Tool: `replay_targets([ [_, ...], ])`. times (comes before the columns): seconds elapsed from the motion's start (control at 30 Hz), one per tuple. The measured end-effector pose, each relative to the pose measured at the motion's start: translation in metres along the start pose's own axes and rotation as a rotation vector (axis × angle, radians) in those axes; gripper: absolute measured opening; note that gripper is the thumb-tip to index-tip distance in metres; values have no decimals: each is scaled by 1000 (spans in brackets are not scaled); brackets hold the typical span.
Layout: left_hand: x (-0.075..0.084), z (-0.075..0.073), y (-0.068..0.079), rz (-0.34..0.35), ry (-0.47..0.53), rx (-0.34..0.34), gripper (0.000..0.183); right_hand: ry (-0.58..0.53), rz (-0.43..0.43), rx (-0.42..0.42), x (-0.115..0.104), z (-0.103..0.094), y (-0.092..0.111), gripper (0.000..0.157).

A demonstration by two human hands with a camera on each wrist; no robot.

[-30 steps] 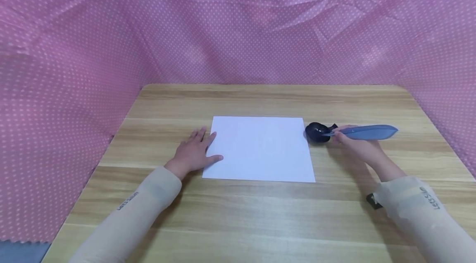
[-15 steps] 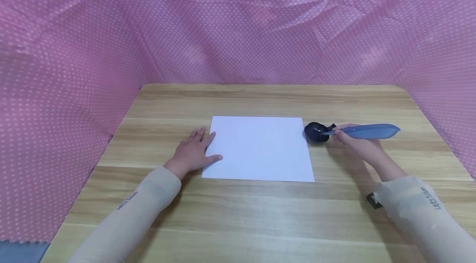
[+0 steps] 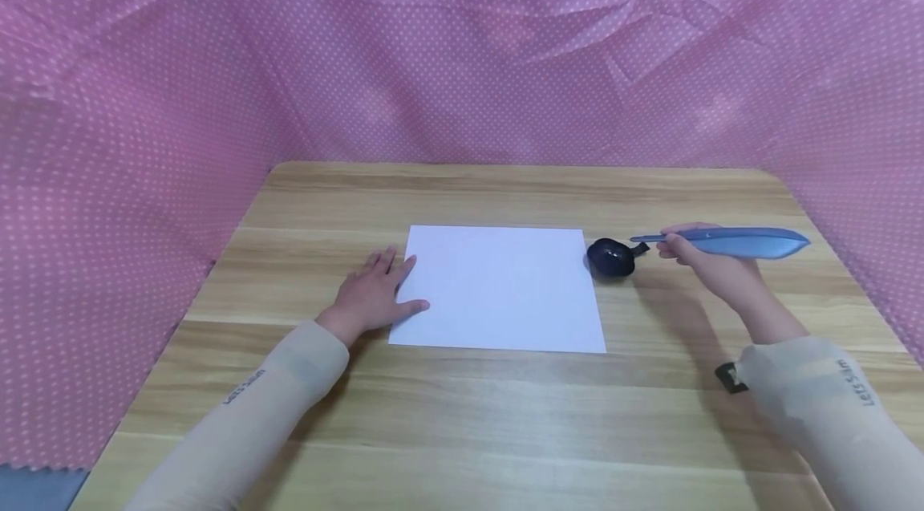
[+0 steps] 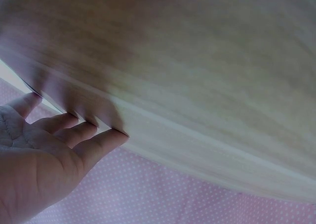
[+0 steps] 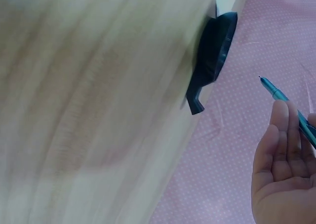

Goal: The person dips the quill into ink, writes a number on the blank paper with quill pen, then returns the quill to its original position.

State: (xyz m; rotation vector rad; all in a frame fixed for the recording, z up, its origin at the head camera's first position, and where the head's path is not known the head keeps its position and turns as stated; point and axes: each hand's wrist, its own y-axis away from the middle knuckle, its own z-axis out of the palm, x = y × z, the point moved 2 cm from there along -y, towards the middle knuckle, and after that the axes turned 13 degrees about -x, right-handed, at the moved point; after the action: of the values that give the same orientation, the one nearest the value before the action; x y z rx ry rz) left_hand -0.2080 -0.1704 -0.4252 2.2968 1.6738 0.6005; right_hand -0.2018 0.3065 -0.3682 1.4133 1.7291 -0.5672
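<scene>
A white sheet of paper (image 3: 505, 290) lies flat on the wooden table (image 3: 476, 423). On its left edge rests my left hand (image 3: 370, 296), fingers spread and thumb over the paper; the left wrist view shows the fingertips (image 4: 118, 135) against the tabletop. My right hand (image 3: 718, 270) pinches a blue feather-shaped pen (image 3: 758, 243) above the table on the right. The pen's bare tip points left in the head view. Just below and left of that tip sits a glossy black rounded holder (image 3: 610, 259) with a short angled stub, close against the paper's right edge.
A pink dotted cloth (image 3: 462, 54) hangs behind the table and along both sides. Under the right sleeve a small dark tag or strap piece (image 3: 731, 377) shows. The table's far edge runs behind the paper.
My right hand has lifted the feather pen up and to the right, so its tip has come away from the black holder. The left hand stays on the paper.
</scene>
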Motion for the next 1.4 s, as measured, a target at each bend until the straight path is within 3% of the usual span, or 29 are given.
replay_targets([
  [0.27, -2, 3, -2, 0, -12, 7, 87, -62, 31, 10, -5, 4, -1, 55],
  [0.6, -3, 5, -4, 2, -16, 8, 87, -146, -6, -4, -14, 33, -22, 53],
  [0.9, -4, 5, -4, -3, -6, 7, 87, -147, 78, -81, -26, 58, -43, 55],
  [1.4, -3, 6, -4, -10, -12, 9, 87, -130, 40, -106, -40, 88, -62, 42],
])
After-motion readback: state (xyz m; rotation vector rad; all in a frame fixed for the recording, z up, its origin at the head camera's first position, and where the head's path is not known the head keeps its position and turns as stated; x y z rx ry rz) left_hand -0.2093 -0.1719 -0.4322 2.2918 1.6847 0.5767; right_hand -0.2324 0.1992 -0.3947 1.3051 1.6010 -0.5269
